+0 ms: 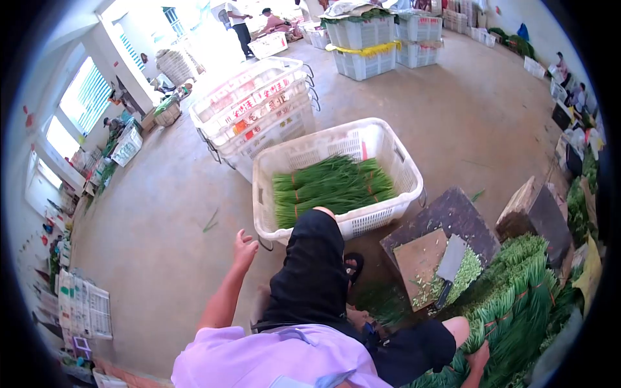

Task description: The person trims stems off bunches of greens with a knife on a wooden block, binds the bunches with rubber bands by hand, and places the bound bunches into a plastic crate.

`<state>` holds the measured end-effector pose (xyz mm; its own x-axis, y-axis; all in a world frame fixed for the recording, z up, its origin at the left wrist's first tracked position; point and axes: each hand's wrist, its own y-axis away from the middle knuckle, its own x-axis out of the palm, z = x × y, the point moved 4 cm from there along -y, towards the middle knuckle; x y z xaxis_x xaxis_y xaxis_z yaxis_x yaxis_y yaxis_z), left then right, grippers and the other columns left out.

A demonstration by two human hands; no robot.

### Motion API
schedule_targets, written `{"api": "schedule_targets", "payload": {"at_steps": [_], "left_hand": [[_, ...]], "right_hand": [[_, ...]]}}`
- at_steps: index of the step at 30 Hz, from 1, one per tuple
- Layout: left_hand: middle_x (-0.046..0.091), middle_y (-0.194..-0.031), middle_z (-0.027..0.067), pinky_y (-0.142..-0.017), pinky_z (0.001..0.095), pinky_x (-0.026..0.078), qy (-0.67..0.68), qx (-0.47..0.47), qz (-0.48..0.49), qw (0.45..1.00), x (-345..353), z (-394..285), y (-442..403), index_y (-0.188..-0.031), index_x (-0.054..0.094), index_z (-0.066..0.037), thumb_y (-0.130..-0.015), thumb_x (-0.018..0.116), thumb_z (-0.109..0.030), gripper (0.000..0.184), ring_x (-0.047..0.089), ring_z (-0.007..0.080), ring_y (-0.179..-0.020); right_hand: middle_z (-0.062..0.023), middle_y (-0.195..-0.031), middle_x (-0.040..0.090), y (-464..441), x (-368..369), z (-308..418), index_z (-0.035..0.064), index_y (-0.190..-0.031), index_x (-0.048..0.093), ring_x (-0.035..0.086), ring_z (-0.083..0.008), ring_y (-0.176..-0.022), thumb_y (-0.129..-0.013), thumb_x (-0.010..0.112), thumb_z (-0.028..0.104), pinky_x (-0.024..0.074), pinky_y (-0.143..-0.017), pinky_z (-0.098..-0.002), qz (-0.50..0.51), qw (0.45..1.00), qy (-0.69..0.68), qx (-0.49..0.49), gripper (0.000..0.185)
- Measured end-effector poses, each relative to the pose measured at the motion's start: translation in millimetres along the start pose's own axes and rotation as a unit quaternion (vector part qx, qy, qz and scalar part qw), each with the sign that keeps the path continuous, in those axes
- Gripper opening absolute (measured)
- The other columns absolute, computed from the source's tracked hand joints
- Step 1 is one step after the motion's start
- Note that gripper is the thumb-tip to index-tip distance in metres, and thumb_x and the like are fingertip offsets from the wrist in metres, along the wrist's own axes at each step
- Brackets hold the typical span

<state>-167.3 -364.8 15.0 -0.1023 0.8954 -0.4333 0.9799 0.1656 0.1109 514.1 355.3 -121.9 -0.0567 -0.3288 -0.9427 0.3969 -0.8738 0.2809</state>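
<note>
Brown floor [155, 258] spreads beyond the bundled greens [511, 310] touching the right hand [479, 357].

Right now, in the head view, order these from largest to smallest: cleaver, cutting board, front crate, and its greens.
1. Front crate
2. Greens inside it
3. Cutting board
4. Cleaver, overlapping the board

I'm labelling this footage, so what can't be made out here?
All in the head view:
Right hand: fingertips hidden by the green bundles; grip unclear.
White crate: floor beneath the tied greens, which cover it.
Standing person: head cut off by the top edge.
</note>
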Motion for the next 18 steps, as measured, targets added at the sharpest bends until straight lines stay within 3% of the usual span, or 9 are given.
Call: {"api": "schedule_targets", "payload": {"at_steps": [4, 6, 9, 10, 11, 12, 14, 16, 18], "left_hand": [[0.059, -0.126, 0.0173, -0.071, 0.0296, 0.057, 0.075, 0.034, 0.037, 0.996, 25.2, -54.0, 14.0, -0.149, 0.033, -0.001, -0.083, 0.068, -0.003, 0.074, 0.066, 0.0168, -0.083], [0.061, -0.123, 0.0140, -0.074, 0.0290, 0.057, 0.047, 0.158, 0.078, 0.983, 54.8, -115.5, 28.5, -0.146, 0.039, 0.000, -0.084, 0.068, -0.002, 0.068, 0.066, 0.0154, -0.085], [0.062, -0.123, 0.0108, -0.082, 0.0278, 0.056, 0.116, 0.240, 0.230, 0.936, 121.4, -222.8, 87.6, -0.142, 0.044, -0.001, -0.083, 0.073, -0.004, 0.066, 0.066, 0.0145, -0.094], [0.063, -0.123, 0.0111, -0.077, 0.0273, 0.056, 0.098, 0.335, 0.263, 0.899, 152.1, -241.9, 102.8, -0.138, 0.049, -0.002, -0.081, 0.078, -0.010, 0.064, 0.066, 0.0125, -0.086], [0.059, -0.132, 0.0135, -0.085, 0.0309, 0.055, 0.047, 0.422, 0.309, 0.851, 175.3, -267.2, 130.9, -0.140, 0.049, -0.004, -0.075, 0.083, -0.015, 0.074, 0.065, 0.0169, -0.097], [0.049, -0.145, 0.0163, -0.105, 0.0381, 0.046, 0.071, 0.364, 0.423, 0.827, 199.3, -291.2, 164.8, -0.149, 0.036, 0.000, -0.073, 0.086, -0.020, 0.094, 0.056, 0.0244, -0.124], [0.037, -0.154, 0.0187, -0.114, 0.0402, 0.036, 0.131, 0.448, 0.497, 0.731, 243.7, -321.4, 225.4, -0.154, 0.023, 0.002, -0.068, 0.091, -0.028, 0.114, 0.043, 0.0271, -0.137], [0.031, -0.156, 0.0193, -0.118, 0.0406, 0.029, 0.143, 0.493, 0.499, 0.698, 255.2, -353.9, 272.1, -0.155, 0.016, 0.004, -0.062, 0.094, -0.037, 0.128, 0.035, 0.0282, -0.142], [0.030, -0.156, 0.0236, -0.117, 0.0382, 0.033, 0.179, 0.496, 0.487, 0.696, 263.2, -378.7, 287.2, -0.153, 0.021, 0.002, -0.062, 0.093, -0.026, 0.119, 0.034, 0.0256, -0.143]], "right_hand": [[-0.0204, -0.115, 0.065, 28.0, -77.3, 46.6, -0.0001, -0.124, 0.052, 0.063, -0.0368, -0.109, -0.046, 0.088, 0.013, 0.0494, -0.093, -0.0438, 0.012, 0.979, -0.199, -0.032, 0.087], [-0.0144, -0.120, 0.064, 26.4, -106.0, 44.0, -0.0025, -0.134, 0.050, 0.061, -0.0262, -0.108, -0.057, 0.085, 0.010, 0.0480, -0.095, -0.0398, -0.033, 0.939, -0.338, -0.060, 0.086], [-0.0131, -0.124, 0.062, 69.7, -203.7, 147.8, -0.0042, -0.134, 0.050, 0.059, -0.0230, -0.111, -0.075, 0.078, 0.005, 0.0443, -0.100, -0.0365, -0.087, 0.871, -0.470, -0.114, 0.066], [-0.0129, -0.123, 0.061, 82.4, -233.1, 180.8, -0.0050, -0.136, 0.046, 0.061, -0.0205, -0.109, -0.077, 0.076, -0.004, 0.0469, -0.097, -0.0341, -0.107, 0.861, -0.476, -0.143, 0.066], [-0.0138, -0.123, 0.062, 92.5, -255.4, 211.5, -0.0063, -0.134, 0.048, 0.061, -0.0223, -0.109, -0.077, 0.076, -0.004, 0.0465, -0.099, -0.0355, -0.135, 0.866, -0.459, -0.143, 0.063], [-0.0139, -0.122, 0.062, 103.3, -272.8, 242.6, -0.0072, -0.132, 0.049, 0.062, -0.0225, -0.108, -0.079, 0.076, -0.003, 0.0469, -0.098, -0.0351, -0.173, 0.858, -0.462, -0.144, 0.060], [-0.0145, -0.123, 0.061, 124.5, -303.3, 319.4, -0.0047, -0.133, 0.049, 0.061, -0.0226, -0.110, -0.076, 0.079, -0.005, 0.0485, -0.098, -0.0355, -0.149, 0.833, -0.493, -0.202, 0.064], [-0.0150, -0.123, 0.063, 141.0, -318.3, 386.3, -0.0037, -0.132, 0.049, 0.062, -0.0241, -0.111, -0.070, 0.085, -0.001, 0.0503, -0.097, -0.0360, -0.226, 0.848, -0.384, -0.286, 0.071], [-0.0186, -0.113, 0.066, 158.3, -324.5, 450.8, -0.0010, -0.126, 0.054, 0.066, -0.0300, -0.103, -0.064, 0.092, 0.018, 0.0525, -0.089, -0.0416, -0.207, 0.867, -0.334, -0.307, 0.075]]}}
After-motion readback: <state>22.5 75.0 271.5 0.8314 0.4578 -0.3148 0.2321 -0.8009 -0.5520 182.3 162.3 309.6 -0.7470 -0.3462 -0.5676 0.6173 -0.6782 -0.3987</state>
